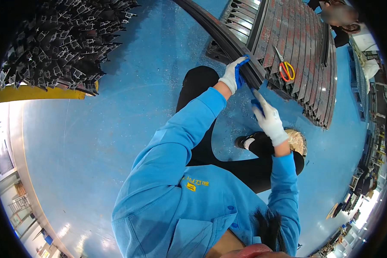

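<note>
A bundle of long black extruded strips runs from the top edge down to its near end above my knees. My left hand, in a white glove with blue palm coating, is closed round the strips close to that end. My right hand, gloved alike, is just below the end, its index finger stretched out to touch it and its thumb apart. The underside of the right hand is hidden. Orange-and-yellow-handled scissors lie with open air around the handles on the stacked strips to the right.
At far left a big pile of black profiles rests on a yellow support. A metal rack stands beyond my hands. Another person is at the upper right. A round wrapped stool is by my right leg. Blue floor carries small scraps.
</note>
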`<move>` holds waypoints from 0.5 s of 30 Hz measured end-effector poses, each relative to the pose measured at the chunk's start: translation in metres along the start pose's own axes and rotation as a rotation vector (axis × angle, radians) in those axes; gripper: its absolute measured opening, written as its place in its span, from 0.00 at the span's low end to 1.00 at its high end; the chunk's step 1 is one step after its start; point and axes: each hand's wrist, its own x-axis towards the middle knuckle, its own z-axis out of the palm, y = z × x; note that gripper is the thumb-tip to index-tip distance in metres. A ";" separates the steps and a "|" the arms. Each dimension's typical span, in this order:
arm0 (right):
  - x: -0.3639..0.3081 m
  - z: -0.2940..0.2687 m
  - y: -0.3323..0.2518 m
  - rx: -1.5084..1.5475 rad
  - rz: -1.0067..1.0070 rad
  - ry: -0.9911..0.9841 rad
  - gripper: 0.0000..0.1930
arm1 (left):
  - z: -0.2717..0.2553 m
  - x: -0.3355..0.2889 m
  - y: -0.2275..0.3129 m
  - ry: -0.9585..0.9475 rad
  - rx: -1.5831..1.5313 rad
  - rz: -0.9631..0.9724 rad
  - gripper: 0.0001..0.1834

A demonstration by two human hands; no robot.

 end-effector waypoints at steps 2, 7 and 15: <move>-0.007 -0.006 0.002 0.070 0.044 -0.039 0.28 | -0.001 0.003 -0.001 0.015 -0.007 0.004 0.11; -0.028 -0.018 0.031 0.002 0.050 -0.117 0.29 | -0.008 0.013 -0.005 -0.011 -0.006 -0.047 0.10; -0.008 -0.008 0.024 0.000 0.061 -0.036 0.29 | 0.016 0.018 0.001 0.245 -0.016 -0.173 0.09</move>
